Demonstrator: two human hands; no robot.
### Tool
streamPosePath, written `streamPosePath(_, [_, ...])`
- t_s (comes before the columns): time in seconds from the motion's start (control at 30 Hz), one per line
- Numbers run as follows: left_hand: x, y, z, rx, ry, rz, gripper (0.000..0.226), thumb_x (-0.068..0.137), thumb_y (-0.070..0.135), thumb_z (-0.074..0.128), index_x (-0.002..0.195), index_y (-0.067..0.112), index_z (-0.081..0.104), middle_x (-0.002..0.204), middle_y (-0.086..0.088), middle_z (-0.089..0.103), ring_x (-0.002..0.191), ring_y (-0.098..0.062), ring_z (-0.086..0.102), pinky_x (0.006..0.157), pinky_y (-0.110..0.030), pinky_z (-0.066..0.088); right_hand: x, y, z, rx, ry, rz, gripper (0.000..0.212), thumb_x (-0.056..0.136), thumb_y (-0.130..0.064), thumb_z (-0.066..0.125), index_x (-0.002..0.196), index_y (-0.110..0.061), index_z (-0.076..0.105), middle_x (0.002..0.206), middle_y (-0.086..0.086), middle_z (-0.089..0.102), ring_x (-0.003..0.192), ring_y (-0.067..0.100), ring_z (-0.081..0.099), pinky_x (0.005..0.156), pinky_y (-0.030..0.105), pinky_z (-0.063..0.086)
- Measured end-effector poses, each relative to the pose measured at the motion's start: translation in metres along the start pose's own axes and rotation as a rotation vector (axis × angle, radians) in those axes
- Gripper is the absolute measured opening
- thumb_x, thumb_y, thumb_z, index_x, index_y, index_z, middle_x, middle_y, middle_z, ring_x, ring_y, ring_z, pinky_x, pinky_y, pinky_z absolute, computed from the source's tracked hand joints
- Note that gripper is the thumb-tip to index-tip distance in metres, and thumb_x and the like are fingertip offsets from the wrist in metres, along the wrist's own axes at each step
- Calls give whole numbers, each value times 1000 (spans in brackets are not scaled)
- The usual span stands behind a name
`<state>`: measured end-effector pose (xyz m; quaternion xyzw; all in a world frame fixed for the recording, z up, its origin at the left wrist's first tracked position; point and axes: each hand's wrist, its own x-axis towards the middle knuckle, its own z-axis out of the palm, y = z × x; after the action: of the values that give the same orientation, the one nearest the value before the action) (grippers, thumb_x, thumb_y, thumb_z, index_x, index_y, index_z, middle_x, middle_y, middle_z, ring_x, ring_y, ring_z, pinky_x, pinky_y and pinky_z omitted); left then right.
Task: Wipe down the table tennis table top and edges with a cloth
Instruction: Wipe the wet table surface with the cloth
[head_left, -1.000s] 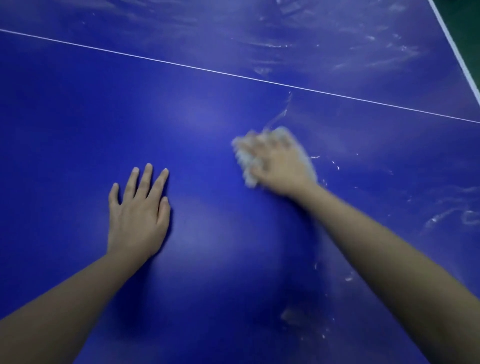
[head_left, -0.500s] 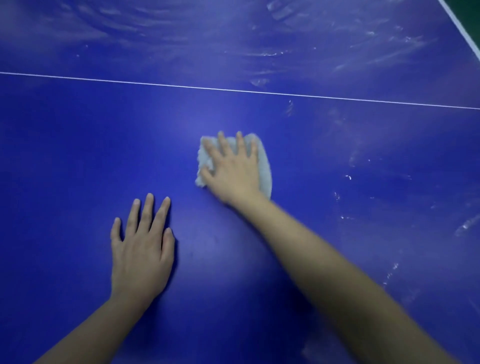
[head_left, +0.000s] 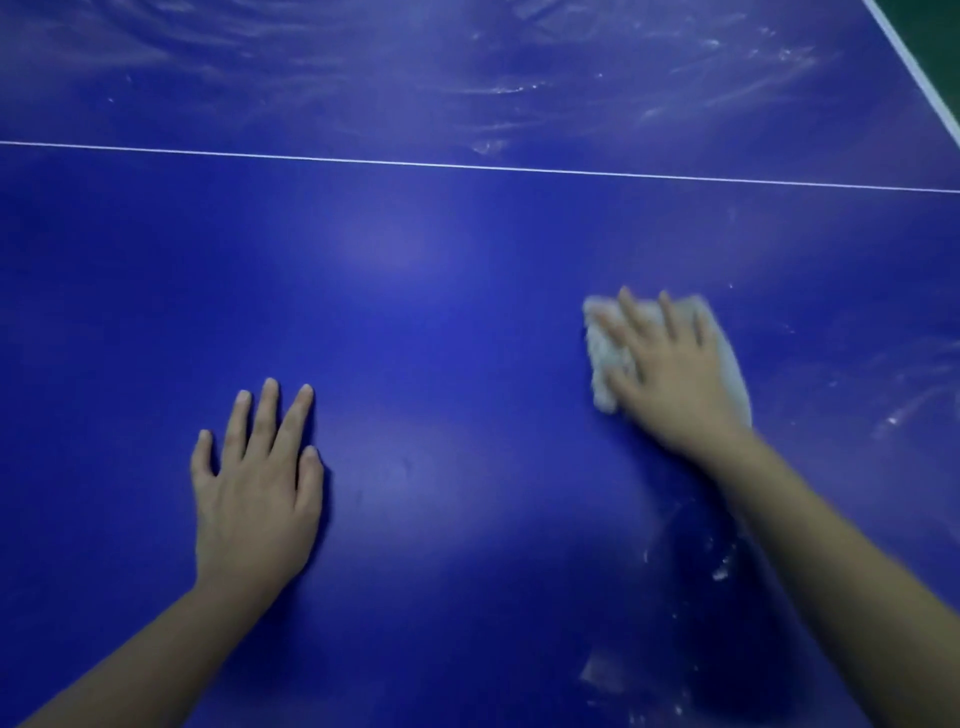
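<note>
The blue table tennis table top (head_left: 441, 322) fills the view, crossed by a thin white line (head_left: 467, 166). My right hand (head_left: 670, 374) lies flat with spread fingers on a crumpled white cloth (head_left: 602, 358), pressing it onto the table at the right. The cloth shows on both sides of the hand and is blurred. My left hand (head_left: 254, 488) rests flat on the bare table at the lower left, fingers straight, holding nothing.
The table's white-lined side edge (head_left: 919, 67) runs down the top right corner, with dark green floor beyond it. Pale dusty smears cover the far half (head_left: 493, 83) and the right side (head_left: 893, 410). White specks lie under my right forearm (head_left: 719, 571).
My right hand slid the cloth left to the middle, then back to the right. My left hand stayed planted on the table.
</note>
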<state>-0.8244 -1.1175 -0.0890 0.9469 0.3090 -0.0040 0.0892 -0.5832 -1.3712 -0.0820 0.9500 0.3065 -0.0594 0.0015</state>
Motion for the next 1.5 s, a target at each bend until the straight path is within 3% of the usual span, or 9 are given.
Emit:
streamPosePath(0.27, [1, -2, 6, -13, 25, 7, 59, 90, 34, 19, 147, 21, 28, 155, -6, 23, 144, -22, 13, 112, -49, 9, -199, -78, 22, 26, -188, -580, 60, 85, -52, 37, 143, -38, 35, 148, -7, 40, 136, 36, 35, 105, 58, 22])
streamPosePath(0.37, [2, -4, 9, -7, 40, 14, 50, 97, 27, 27, 147, 21, 27, 155, -7, 22, 144, -23, 12, 112, -50, 9, -142, -43, 7, -102, -64, -430, 65, 81, -50, 38, 142, -31, 39, 143, 4, 48, 128, 39, 45, 105, 58, 27])
streamPosePath(0.5, [2, -5, 10, -6, 52, 15, 50, 97, 25, 31, 147, 21, 26, 155, -7, 21, 144, -23, 11, 112, -51, 8, -57, 22, -5, -60, -48, 2, 71, 83, -53, 13, 150, -30, 21, 157, 5, 23, 145, 29, 13, 114, 47, 3])
streamPosePath(0.67, [0, -4, 7, -17, 55, 22, 51, 97, 26, 28, 147, 21, 23, 156, -7, 18, 144, -23, 9, 113, -51, 6, -90, -1, 15, 48, -49, 80, 61, 95, -47, 29, 151, -27, 14, 159, 3, 15, 145, 30, 10, 114, 46, 3])
streamPosePath(0.83, [-2, -3, 4, -37, 40, 37, 51, 97, 27, 25, 148, 20, 21, 157, -7, 15, 145, -25, 7, 114, -53, 4, -265, -103, 26, 31, -93, -236, 66, 84, -46, 35, 146, -21, 35, 147, 7, 41, 135, 34, 38, 109, 47, 14])
streamPosePath(1.03, [-17, -1, -6, -132, 54, 169, 46, 94, 11, 35, 140, 7, 38, 151, -14, 29, 142, -28, 18, 113, -50, 16, -369, -127, 40, -47, -221, -722, 76, 83, -51, 42, 151, -29, 15, 154, -3, 28, 143, 24, 22, 116, 46, 12])
streamPosePath(1.13, [-54, 8, -10, -240, 50, 316, 43, 90, 4, 41, 132, 5, 48, 146, -15, 38, 140, -28, 27, 111, -48, 21, -344, -103, 35, -60, -84, -376, 66, 85, -45, 41, 148, -29, 28, 149, 2, 40, 137, 27, 36, 111, 44, 21])
streamPosePath(1.3, [-130, 16, 5, -198, -42, 491, 46, 93, 13, 42, 139, 13, 43, 150, -7, 34, 142, -19, 22, 113, -41, 12, -317, -114, 38, 201, -12, 587, 60, 94, -46, 26, 151, -30, 12, 159, 4, 12, 146, 28, 7, 115, 44, 4])
streamPosePath(1.5, [-154, 10, 17, -106, -62, 506, 50, 97, 19, 31, 147, 18, 28, 155, -3, 21, 144, -18, 12, 115, -42, 5, -364, -221, 39, 125, -100, 70, 62, 87, -44, 36, 147, -28, 31, 151, 3, 37, 139, 29, 33, 111, 47, 28])
